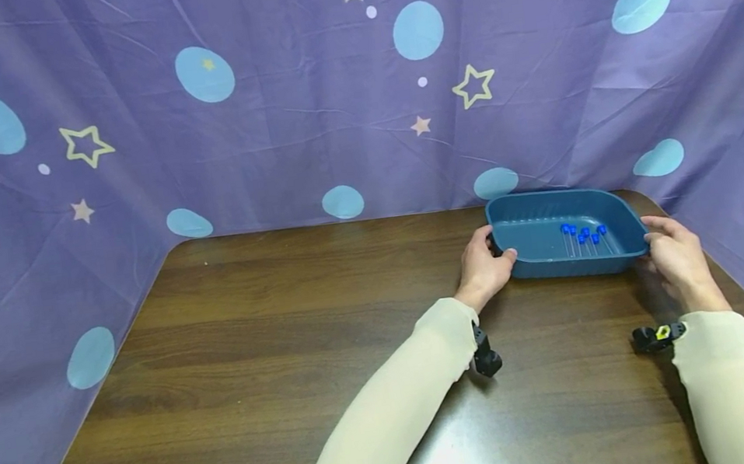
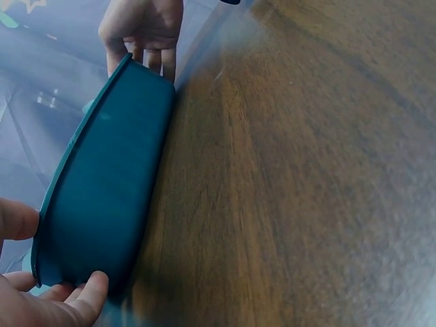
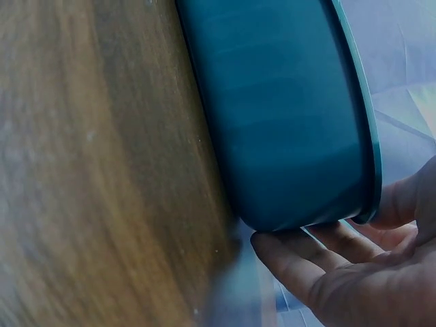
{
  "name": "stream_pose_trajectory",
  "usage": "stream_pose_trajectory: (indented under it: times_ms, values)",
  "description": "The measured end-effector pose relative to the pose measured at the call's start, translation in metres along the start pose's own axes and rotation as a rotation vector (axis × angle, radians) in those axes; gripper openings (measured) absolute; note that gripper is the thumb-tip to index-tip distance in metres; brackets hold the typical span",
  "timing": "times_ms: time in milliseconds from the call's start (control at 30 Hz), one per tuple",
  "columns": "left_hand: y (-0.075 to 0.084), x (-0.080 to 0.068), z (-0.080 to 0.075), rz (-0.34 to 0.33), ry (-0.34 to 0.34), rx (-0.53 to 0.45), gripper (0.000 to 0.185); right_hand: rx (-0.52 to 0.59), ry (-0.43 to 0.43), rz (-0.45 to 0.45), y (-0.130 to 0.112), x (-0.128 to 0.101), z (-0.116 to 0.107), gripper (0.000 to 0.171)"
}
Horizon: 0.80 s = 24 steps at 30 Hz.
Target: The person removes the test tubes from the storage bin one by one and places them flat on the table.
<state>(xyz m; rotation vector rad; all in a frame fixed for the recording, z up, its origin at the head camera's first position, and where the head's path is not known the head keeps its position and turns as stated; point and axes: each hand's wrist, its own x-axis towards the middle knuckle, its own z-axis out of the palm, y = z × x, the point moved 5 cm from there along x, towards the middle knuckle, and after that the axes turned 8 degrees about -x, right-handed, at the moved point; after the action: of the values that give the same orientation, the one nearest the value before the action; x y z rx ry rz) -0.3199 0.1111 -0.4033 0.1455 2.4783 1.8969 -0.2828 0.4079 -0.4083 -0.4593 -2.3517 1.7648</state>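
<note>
I have both hands on a blue tray (image 1: pixel 574 266), which sits at the far right of the bench (image 1: pixel 284 314), close to the purple curtain (image 1: pixel 295 77) along the back. My left grip (image 1: pixel 481 268) is clamped on the tray's left end, the thumb at the front corner and the fingers bent round the side. My right grip (image 1: pixel 677 258) is clamped on the opposite end, holding it near the rim; in the right wrist view, my fingertips (image 3: pixel 286 266) press against the end wall, low down near the base. Whether the tray's base lies fully on the bench or is slightly raised, I cannot tell.

Inside the tray, towards its right half, lie six small pins (image 1: pixel 585 232) with bright blue heads and thin pale stems. Their heads are bunched towards the back, and the stems point roughly towards the front wall. The tray stands upright, open side up, with its long side facing me.

I wear cream sleeves (image 1: pixel 380 403), and a small black camera (image 1: pixel 485 354) is fixed at my left wrist, with another black camera (image 1: pixel 654 337) bearing a yellow mark at my right. The curtain carries light blue ovals and stars, and the bench has a dark wood grain.
</note>
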Motion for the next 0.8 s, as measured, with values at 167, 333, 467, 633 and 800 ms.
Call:
stream_pose_trajectory:
  times_ms: [167,333,467,633,800]
  values:
    - [0.0005,-0.0007,-0.0013,-0.002,-0.001,-0.001,0.055,-0.068,-0.015,0.008,-0.0007,-0.0007,0.0022,0.047]
    - [0.0010,-0.0015,-0.0025,-0.006,0.000,-0.008,0.055,-0.056,-0.022,-0.010,-0.0017,0.0001,0.0043,0.051]
    - [0.0011,-0.0019,-0.0027,-0.015,-0.004,-0.017,0.056,-0.059,-0.020,-0.007,-0.0012,0.0013,0.0043,0.051]
    - [-0.0005,-0.0018,-0.0027,-0.023,-0.002,-0.021,0.056,-0.127,-0.020,0.008,-0.0004,0.0000,0.0050,0.052]
    - [-0.0015,-0.0013,-0.0041,-0.019,0.005,-0.036,0.055,-0.136,-0.036,0.001,0.0002,0.0001,0.0063,0.053]
